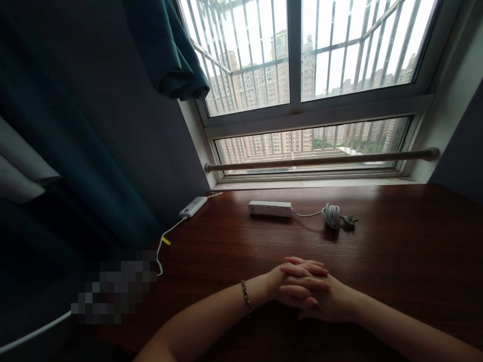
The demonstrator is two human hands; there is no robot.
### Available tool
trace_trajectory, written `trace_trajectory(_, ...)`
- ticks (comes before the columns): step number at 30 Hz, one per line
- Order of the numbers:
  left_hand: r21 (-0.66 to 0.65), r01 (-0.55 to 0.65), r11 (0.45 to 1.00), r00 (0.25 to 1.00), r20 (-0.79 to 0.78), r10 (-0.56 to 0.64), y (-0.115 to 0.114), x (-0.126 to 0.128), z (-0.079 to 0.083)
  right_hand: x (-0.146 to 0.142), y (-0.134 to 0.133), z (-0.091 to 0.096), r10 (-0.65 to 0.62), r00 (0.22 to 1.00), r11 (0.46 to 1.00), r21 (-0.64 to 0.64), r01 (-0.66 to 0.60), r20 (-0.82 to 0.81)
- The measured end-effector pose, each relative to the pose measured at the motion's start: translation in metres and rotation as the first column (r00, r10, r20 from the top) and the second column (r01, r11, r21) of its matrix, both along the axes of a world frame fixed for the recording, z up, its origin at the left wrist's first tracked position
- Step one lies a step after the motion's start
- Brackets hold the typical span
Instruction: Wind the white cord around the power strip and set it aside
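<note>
My left hand [281, 289] and my right hand [334, 300] are clasped together on the reddish-brown wooden table [226, 251], their fingers interlaced. Both are closed on each other, with no object visible between them. A beaded bracelet [245, 298] circles my left wrist. Beyond the hands, apart from them, lies a white power strip [270, 208]. Its white cord [332, 216] is wound into a bundle to the right, and the plug [350, 221] sticks out at the bundle's right end.
At the table's left edge lies a white box-shaped device [193, 206] with a thin cable [160, 251] bearing a yellow tag [166, 241]. A pixelated patch hides the lower left. Behind the table stands a barred window [296, 108] with a rail [320, 162]. Dark teal curtains [173, 55] hang left.
</note>
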State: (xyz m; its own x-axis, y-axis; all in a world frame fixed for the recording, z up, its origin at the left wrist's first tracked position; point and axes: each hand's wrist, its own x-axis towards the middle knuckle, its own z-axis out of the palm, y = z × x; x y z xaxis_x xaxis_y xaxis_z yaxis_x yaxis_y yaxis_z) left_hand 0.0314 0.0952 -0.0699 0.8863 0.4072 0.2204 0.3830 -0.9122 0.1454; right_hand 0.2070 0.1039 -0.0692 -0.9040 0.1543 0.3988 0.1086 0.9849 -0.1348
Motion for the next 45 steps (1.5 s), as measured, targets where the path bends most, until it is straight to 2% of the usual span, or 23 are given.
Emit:
trace_trajectory(3,-0.011,0.026,1.000,1.000,0.007,-0.026,0.005,-0.002,-0.011,-0.002,0.001,0.000,0.001,1.000,1.000,-0.024,-0.001,0.008)
trace_trajectory(6,-0.007,0.022,1.000,1.000,-0.020,-0.022,0.007,-0.003,-0.015,-0.003,0.001,0.001,0.010,1.000,0.999,-0.032,-0.010,0.005)
trace_trajectory(12,0.052,0.008,0.999,0.992,-0.123,-0.001,0.003,-0.005,0.001,-0.004,0.003,0.000,0.001,1.000,1.000,-0.013,-0.001,-0.003)
trace_trajectory(16,0.080,-0.017,0.997,0.991,-0.132,0.028,0.000,-0.003,0.011,-0.003,0.004,0.004,0.015,1.000,1.000,0.010,-0.015,-0.006)
trace_trajectory(22,0.098,-0.009,0.995,0.995,-0.102,0.019,0.003,-0.001,0.010,-0.001,0.006,0.007,0.025,0.999,1.000,-0.007,-0.025,0.049)
trace_trajectory(27,0.026,-0.016,1.000,0.990,-0.142,0.020,0.006,0.002,0.005,0.003,0.008,0.006,0.029,0.997,1.000,-0.003,-0.029,0.069)
trace_trajectory(29,-0.011,-0.013,1.000,0.993,-0.117,0.012,0.008,0.003,-0.001,0.004,0.009,0.007,0.043,0.996,0.999,0.015,-0.044,0.076)
trace_trajectory(34,-0.035,0.025,0.999,0.993,0.120,-0.021,0.012,0.002,-0.020,0.006,0.009,0.009,0.039,0.993,0.998,0.052,-0.045,0.108)
trace_trajectory(37,-0.022,0.038,0.999,0.989,0.146,-0.035,0.014,0.000,-0.027,0.005,0.010,0.008,0.046,0.994,0.998,0.044,-0.051,0.101)
trace_trajectory(45,-0.074,0.009,0.997,0.992,0.125,0.001,0.011,0.001,-0.017,0.005,0.010,0.007,0.050,0.995,0.997,0.046,-0.054,0.091)
